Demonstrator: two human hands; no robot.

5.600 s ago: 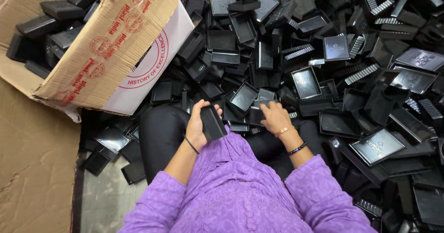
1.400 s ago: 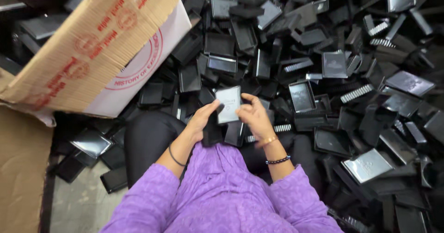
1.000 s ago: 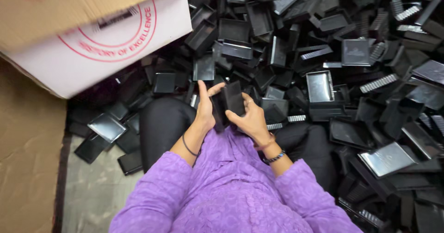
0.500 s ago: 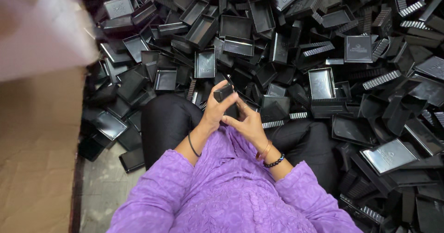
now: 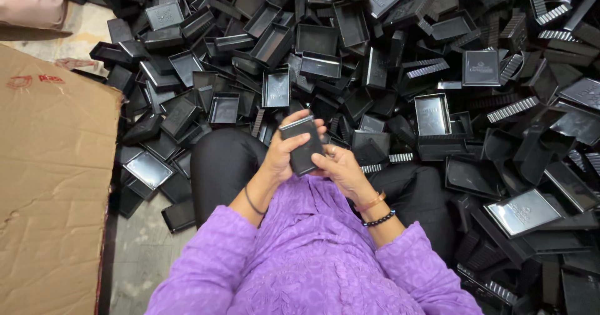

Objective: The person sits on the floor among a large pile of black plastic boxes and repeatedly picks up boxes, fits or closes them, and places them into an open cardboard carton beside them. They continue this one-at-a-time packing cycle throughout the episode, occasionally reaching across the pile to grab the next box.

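I've got my left hand (image 5: 282, 159) wrapped round a small black box (image 5: 302, 145), fingers curled over its far edge, thumb on the near side. My right hand (image 5: 340, 168) is closed against the box's right edge, fingertips pressing its face. The box sits upright between both hands, just above my lap, a touch higher and squarer to me than half a second ago. Beyond my hands the heap of black trays and lids (image 5: 350, 52) spreads far and right, one shiny open tray (image 5: 432, 114) just right of the box. The flattened cardboard (image 5: 50, 190) lies left; the printed carton that loomed there earlier has gone from view.
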